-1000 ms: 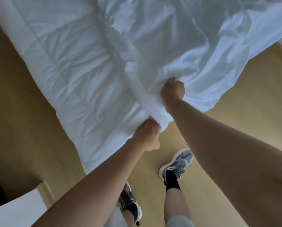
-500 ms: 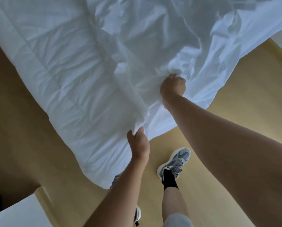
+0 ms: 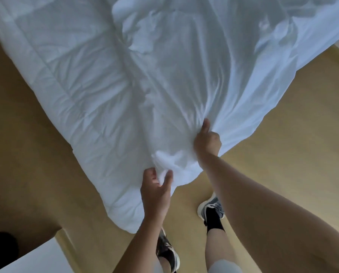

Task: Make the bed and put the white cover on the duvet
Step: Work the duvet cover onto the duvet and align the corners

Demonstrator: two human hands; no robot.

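The quilted white duvet hangs over the floor on the left, its lower corner drooping near my legs. The thin white cover lies over its right part and spreads to the right. My right hand grips a bunch of the cover near its lower edge, thumb up. My left hand sits lower, at the duvet's edge, with fingers and thumb spread and pinching a fold of white fabric.
Tan floor runs under everything. My two feet in grey sneakers stand just below the hanging corner. A white surface sits at the bottom left, with a dark object beside it.
My right hand pulled the cover down toward me and to the right. My left hand let go of its earlier fistful, dropped lower and took a fold at the duvet's edge.
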